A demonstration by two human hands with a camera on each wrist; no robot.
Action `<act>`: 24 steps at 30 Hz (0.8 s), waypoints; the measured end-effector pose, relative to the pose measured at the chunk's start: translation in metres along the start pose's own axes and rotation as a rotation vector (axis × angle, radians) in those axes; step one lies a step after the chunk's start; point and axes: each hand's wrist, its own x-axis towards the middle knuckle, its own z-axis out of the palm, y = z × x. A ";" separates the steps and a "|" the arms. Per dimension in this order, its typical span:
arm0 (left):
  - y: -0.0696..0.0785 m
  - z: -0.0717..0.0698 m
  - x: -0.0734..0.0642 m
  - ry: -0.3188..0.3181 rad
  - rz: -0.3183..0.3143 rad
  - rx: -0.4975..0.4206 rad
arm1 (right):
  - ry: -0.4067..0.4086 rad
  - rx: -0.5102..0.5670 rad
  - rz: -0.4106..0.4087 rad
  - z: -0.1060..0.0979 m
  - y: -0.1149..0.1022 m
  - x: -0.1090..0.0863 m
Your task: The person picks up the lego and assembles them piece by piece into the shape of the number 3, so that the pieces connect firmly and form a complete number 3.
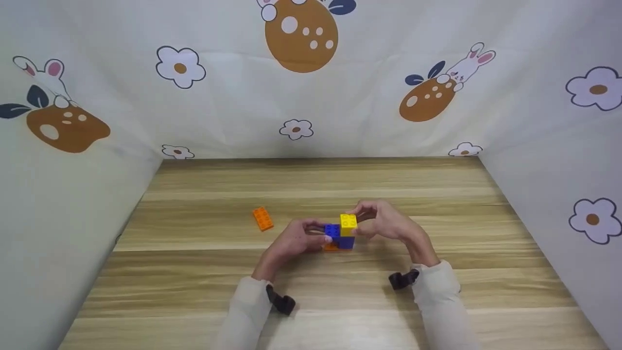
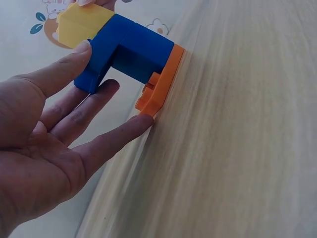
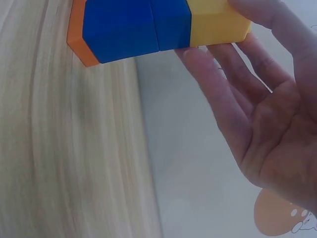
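Observation:
Near the middle of the table stands a small stack of toy building bricks. Its base is an orange brick (image 2: 167, 78), with a blue brick (image 3: 119, 30) on one end. Across that lies another blue brick (image 1: 332, 229), whose free end overhangs the base toward the left. A yellow brick (image 1: 348, 225) sits on top at the right end. My left hand (image 1: 295, 238) pinches the overhanging blue end between thumb and fingers; one fingertip is close to the orange base. My right hand (image 1: 386, 221) holds the yellow brick by its sides, thumb opposite the fingers.
A loose orange brick (image 1: 263, 218) with studs up lies on the wooden table (image 1: 194, 272), left of the stack. Patterned cloth walls (image 1: 233, 97) rise at the back and both sides. Black wrist bands (image 1: 282, 301) sit over the pale sleeves.

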 end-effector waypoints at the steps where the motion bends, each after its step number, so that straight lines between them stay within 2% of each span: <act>1: 0.000 0.000 0.000 -0.001 -0.002 -0.004 | -0.003 -0.009 -0.020 0.000 0.001 0.000; 4: 0.001 0.000 -0.001 -0.004 -0.005 -0.014 | -0.006 -0.035 -0.087 -0.002 0.004 0.000; 7: 0.002 0.000 -0.002 -0.007 0.001 -0.017 | -0.026 -0.050 -0.109 -0.003 0.008 0.002; 14: 0.001 -0.002 -0.001 -0.014 0.019 -0.019 | -0.106 0.019 -0.064 -0.001 0.015 0.006; 19: 0.001 -0.002 0.000 -0.021 0.002 -0.031 | -0.112 0.059 -0.037 0.001 0.017 0.007; 24: -0.001 -0.001 0.000 -0.024 0.025 -0.031 | -0.104 0.109 -0.013 0.002 0.019 0.008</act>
